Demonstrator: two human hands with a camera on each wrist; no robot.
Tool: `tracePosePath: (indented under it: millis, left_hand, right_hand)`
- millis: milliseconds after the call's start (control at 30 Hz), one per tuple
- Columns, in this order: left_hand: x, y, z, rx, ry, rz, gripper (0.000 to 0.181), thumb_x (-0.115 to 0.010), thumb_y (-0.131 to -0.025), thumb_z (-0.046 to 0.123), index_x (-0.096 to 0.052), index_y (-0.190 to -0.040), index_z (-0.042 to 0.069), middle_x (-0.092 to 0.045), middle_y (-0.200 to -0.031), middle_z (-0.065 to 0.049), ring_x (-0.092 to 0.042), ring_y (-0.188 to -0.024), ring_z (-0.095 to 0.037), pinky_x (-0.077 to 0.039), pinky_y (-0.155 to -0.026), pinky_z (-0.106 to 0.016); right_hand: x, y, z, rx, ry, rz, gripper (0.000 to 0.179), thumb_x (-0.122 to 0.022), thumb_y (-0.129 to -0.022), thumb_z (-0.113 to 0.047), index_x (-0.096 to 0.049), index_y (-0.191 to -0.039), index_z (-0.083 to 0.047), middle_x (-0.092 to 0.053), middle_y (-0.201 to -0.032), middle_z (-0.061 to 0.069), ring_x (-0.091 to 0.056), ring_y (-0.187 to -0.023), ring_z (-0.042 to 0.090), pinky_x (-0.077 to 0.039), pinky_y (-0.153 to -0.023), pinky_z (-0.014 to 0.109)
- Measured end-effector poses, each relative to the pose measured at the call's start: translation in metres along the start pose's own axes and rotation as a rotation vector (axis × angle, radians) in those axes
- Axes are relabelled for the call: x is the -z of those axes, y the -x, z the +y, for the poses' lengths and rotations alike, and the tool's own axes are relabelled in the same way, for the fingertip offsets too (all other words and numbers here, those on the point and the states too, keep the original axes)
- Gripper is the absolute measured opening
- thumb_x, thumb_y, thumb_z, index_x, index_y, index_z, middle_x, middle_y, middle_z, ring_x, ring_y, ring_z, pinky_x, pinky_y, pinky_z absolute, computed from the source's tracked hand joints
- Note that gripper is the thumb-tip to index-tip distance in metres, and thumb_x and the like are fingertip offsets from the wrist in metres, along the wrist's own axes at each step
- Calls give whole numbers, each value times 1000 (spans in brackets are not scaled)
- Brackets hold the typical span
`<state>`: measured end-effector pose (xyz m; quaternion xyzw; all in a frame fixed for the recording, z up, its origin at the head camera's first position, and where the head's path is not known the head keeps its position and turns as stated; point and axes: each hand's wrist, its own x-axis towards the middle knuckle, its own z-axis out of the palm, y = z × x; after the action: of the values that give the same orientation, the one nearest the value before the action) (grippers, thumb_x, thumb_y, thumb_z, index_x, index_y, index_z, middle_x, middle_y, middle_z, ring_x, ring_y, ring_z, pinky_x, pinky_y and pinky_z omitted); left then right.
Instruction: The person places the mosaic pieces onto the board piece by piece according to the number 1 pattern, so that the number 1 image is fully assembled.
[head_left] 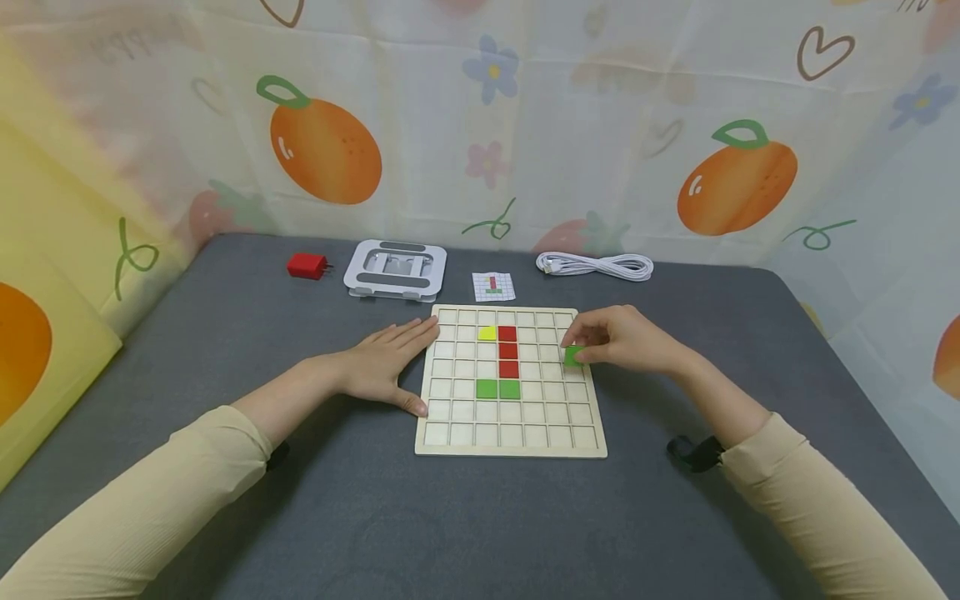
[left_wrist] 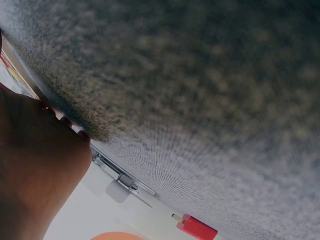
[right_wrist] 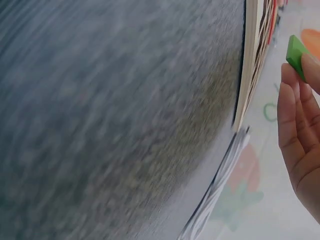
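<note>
A pale wooden grid board (head_left: pixel 512 435) lies on the dark table in the head view. My left hand (head_left: pixel 384 367) rests against its left edge with fingers spread, thumb near the lower left side. Over the board's right side, my right hand (head_left: pixel 628 340) pinches a green square tile (head_left: pixel 573 356) between thumb and fingers; the right wrist view shows this green tile (right_wrist: pixel 296 55) held above the board. Set in the grid are a yellow tile (head_left: pixel 487 333), a column of three red tiles (head_left: pixel 507 351) and two green tiles (head_left: pixel 498 389) side by side below.
Behind the board lie a red plug adapter (head_left: pixel 307 266), a white folding stand (head_left: pixel 396 269), a small printed pattern card (head_left: pixel 493 287) and a coiled white cable (head_left: pixel 595 266). A fruit-print curtain (head_left: pixel 420 125) hangs along the table's back.
</note>
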<state>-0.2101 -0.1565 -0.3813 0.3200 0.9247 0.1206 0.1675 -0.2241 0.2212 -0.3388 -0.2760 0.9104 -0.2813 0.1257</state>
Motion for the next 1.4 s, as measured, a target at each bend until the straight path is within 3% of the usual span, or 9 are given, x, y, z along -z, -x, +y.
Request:
tracePosePath:
  millis: [267, 600, 1133, 1400]
  left_hand:
    - [0, 0, 0, -2, 2, 0, 120, -72, -76, 66, -9, -160, 8, -3, -170, -8, -6, -157, -34, -11, -125, -58]
    - [1, 1, -1, -2, -3, 4, 120, -73, -76, 66, -10, -160, 8, -4, -170, -9, -6, -157, -35, -11, -125, -58]
    - [0, 1, 1, -2, 4, -1, 120, -72, -76, 66, -9, -160, 8, -3, -170, -8, -5, -157, -34, -10, -126, -58]
    - [-1, 0, 0, 1, 1, 3, 120, -72, -76, 66, -9, -160, 9, -4, -170, -8, -6, -157, -35, -11, -126, -58]
  right_hand:
    - [-8, -9, -13, 55, -20, -24, 15, -75, -86, -12, -73, -100, -17, -69, -87, -1, -63, -79, 12, -51, -72, 24]
    - [-19, -19, -23, 67, -64, -76, 14, -72, -88, -11, -72, -99, -18, -69, -88, 0, -63, -81, 13, -51, -75, 28]
    - [-35, -24, -26, 103, -104, -165, 14, -70, -88, -8, -72, -99, -16, -66, -82, -2, -58, -77, 11, -49, -71, 22]
    - [-38, -23, -28, 101, -94, -182, 15, -72, -86, -7, -72, -99, -15, -69, -85, -1, -62, -81, 11, -53, -76, 24]
